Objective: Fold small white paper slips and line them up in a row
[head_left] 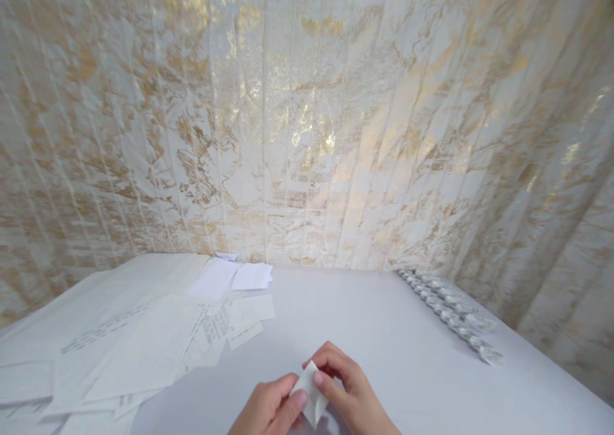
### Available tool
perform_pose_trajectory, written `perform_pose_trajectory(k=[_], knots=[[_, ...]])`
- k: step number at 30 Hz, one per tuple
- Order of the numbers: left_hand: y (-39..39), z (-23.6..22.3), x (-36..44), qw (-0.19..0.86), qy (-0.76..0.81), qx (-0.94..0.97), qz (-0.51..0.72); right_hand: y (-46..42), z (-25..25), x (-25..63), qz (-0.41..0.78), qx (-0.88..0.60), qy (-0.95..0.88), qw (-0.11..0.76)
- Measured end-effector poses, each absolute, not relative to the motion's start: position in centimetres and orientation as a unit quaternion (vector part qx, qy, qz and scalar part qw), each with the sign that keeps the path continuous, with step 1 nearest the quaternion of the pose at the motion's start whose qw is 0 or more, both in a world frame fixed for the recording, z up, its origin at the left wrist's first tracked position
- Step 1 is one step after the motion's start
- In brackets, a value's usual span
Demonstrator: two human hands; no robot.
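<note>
Low in the head view, both my hands meet over a white table (384, 332). My left hand (268, 409) pinches the lower left edge of a small folded white paper (311, 400) with its thumb on top. My right hand (348, 390) grips the same paper from the right, fingers curled over its upper edge. The paper is held just above the tabletop.
A spread of white printed sheets (125, 345) covers the table's left side, with smaller paper slips (252, 275) farther back. A long row of small clear-wrapped packets (448, 310) lies along the right edge. A gold-and-white patterned curtain (307, 115) hangs behind.
</note>
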State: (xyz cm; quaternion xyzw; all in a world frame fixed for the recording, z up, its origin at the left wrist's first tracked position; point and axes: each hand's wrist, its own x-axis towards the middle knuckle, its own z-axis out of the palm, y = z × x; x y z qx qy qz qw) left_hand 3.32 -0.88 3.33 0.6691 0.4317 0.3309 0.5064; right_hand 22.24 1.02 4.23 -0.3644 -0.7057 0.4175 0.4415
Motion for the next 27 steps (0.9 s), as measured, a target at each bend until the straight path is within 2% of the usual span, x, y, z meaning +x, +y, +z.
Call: perform_pose_trajectory(k=[7, 10, 17, 24, 27], knots=[[-0.6, 3.4, 3.5, 0.545, 0.415, 0.653, 0.325, 1.7, 2.2, 21.4, 0.535, -0.354, -0.579, 0.503], [-0.8, 4.2, 3.6, 0.558, 0.398, 0.645, 0.339, 1.5, 2.6, 21.4, 0.521, -0.352, -0.582, 0.516], [-1.3, 5.4, 3.7, 0.476, 0.355, 0.718, 0.365, 0.8, 4.0, 21.5, 0.447, -0.372, -0.654, 0.483], [-0.8, 3.7, 3.6, 0.453, 0.399, 0.704, 0.374, 1.0, 3.3, 21.3, 0.506, -0.375, -0.591, 0.504], [-0.5, 3.0, 3.5, 0.470, 0.427, 0.665, 0.394, 0.8, 4.4, 21.6, 0.442, -0.363, -0.648, 0.503]])
